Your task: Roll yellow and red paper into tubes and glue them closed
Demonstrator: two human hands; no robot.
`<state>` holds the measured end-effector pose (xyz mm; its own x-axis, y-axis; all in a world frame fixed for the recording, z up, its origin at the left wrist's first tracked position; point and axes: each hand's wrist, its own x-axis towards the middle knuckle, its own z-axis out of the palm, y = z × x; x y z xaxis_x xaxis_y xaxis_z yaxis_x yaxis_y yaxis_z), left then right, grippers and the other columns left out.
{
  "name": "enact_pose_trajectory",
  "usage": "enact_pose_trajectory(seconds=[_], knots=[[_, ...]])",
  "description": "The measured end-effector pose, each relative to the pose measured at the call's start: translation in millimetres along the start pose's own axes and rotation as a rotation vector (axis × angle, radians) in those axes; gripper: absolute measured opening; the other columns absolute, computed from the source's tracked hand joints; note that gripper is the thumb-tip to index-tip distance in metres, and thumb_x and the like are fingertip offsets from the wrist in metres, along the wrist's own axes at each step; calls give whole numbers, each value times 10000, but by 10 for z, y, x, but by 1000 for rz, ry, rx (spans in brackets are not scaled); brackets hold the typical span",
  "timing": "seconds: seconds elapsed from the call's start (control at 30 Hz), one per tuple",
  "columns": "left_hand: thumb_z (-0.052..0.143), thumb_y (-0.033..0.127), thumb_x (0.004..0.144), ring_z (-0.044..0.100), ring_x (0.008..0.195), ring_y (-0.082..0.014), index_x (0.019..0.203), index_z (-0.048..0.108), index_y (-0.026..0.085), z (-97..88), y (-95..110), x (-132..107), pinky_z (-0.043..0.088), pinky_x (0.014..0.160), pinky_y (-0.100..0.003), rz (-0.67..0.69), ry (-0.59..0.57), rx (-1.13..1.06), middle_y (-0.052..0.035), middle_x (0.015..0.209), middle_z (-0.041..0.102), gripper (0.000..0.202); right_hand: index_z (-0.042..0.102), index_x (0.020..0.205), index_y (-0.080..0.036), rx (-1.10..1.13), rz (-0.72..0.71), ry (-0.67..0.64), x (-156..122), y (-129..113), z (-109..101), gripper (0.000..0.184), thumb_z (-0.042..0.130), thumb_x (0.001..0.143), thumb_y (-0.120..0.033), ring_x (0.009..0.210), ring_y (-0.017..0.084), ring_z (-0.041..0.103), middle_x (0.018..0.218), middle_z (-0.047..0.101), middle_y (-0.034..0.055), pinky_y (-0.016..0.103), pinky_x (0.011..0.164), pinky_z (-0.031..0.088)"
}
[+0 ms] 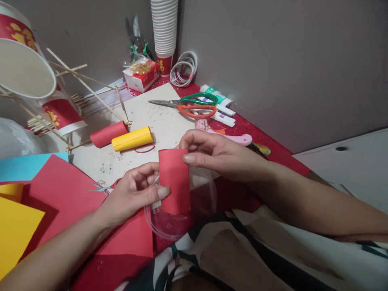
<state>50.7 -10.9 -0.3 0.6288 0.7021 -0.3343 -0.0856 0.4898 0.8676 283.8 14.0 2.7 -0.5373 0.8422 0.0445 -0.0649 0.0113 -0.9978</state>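
Between both hands a piece of red paper (175, 182), curved into a tube-like shape, is held upright. My left hand (139, 186) grips its left side, the thumb across the front. Pinching the upper right edge is my right hand (209, 151). Below the paper lies a clear plastic lid (169, 228). Farther off, a red paper roll (109, 134) and a yellow paper roll (133, 138) rest side by side near a stick frame (81, 83). Small red-handled scissors (106, 188) lie partly hidden behind my left hand.
Large scissors (188, 104) with green and orange handles lie behind my hands, near glue sticks (222, 117) and a pink-handled tool (239, 139). A paper cup stack (164, 32) stands against the wall. Red sheets (66, 190), a yellow sheet (18, 230) and paper cups (27, 68) are at left.
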Motion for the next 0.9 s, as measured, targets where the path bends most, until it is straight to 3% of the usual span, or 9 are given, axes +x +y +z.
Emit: enact_pose_trajectory(seconds=[0.37,0.53,0.7,0.9], knots=[[753,164,848,612,794,-49,1246,669,223,-11,-20,28,483,748,-138,23,-179,-89,12,920,677,411,510,905,-202,-87,3,-13,33,22,-64,148,586,947,-321,625,90,409,745,470,-42,229,564,336],[763,120,832,650,798,-56,1205,650,220,-14,-50,34,506,769,-155,-16,-168,-125,2,920,718,402,507,906,-201,-82,8,-3,45,17,-44,131,579,950,-300,624,87,414,743,476,-45,227,561,337],[760,116,837,668,868,-59,1309,596,269,-8,-97,48,520,823,-158,17,-161,-94,10,1001,730,523,507,914,-198,-65,-15,-2,51,36,1,111,562,962,-281,626,82,418,755,479,-47,218,548,332],[773,139,832,676,904,-72,1292,582,285,18,-121,39,522,845,-168,17,-87,-15,11,1032,727,519,501,930,-199,-50,-35,45,53,72,43,112,556,965,-290,634,88,431,743,451,-48,217,546,343]])
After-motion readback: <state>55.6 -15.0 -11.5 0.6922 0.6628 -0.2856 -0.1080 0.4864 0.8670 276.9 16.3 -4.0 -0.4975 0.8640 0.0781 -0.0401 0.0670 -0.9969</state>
